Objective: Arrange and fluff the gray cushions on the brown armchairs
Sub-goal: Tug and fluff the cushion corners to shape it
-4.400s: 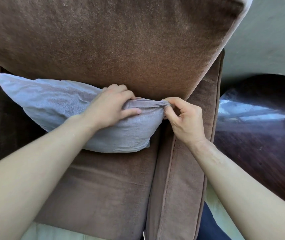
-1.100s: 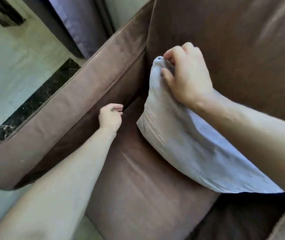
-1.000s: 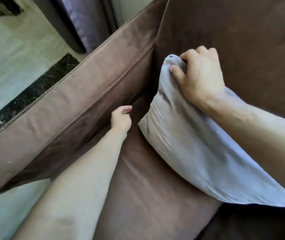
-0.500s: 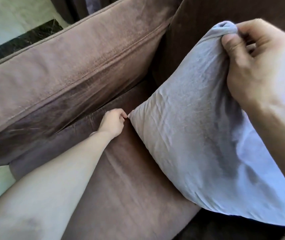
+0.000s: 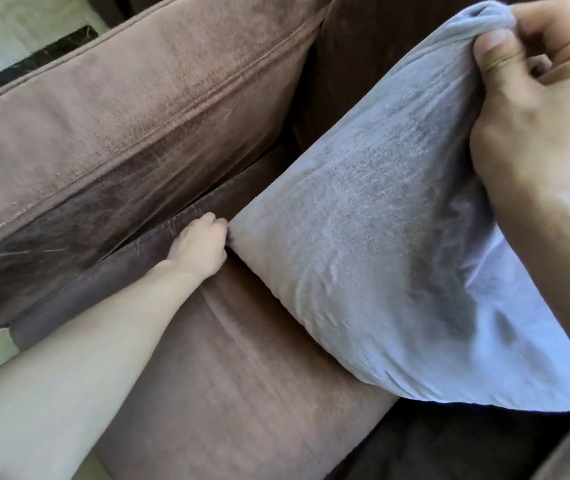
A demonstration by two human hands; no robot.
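A gray cushion (image 5: 373, 237) stands tilted on the brown armchair (image 5: 242, 393) seat. The right hand (image 5: 533, 109) pinches its raised top corner; the left hand (image 5: 200, 247), nearer the armrest (image 5: 121, 116), is clenched at its lower corner. The cushion's far end is cut off at the frame's right edge.

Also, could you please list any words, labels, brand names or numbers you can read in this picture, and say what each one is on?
None: no readable text shows in the head view.
The gray cushion, pinched at two corners by the left hand and the right hand, shows plain fabric with no tag or print.
The brown armchair shows only seams and worn nap, no label.
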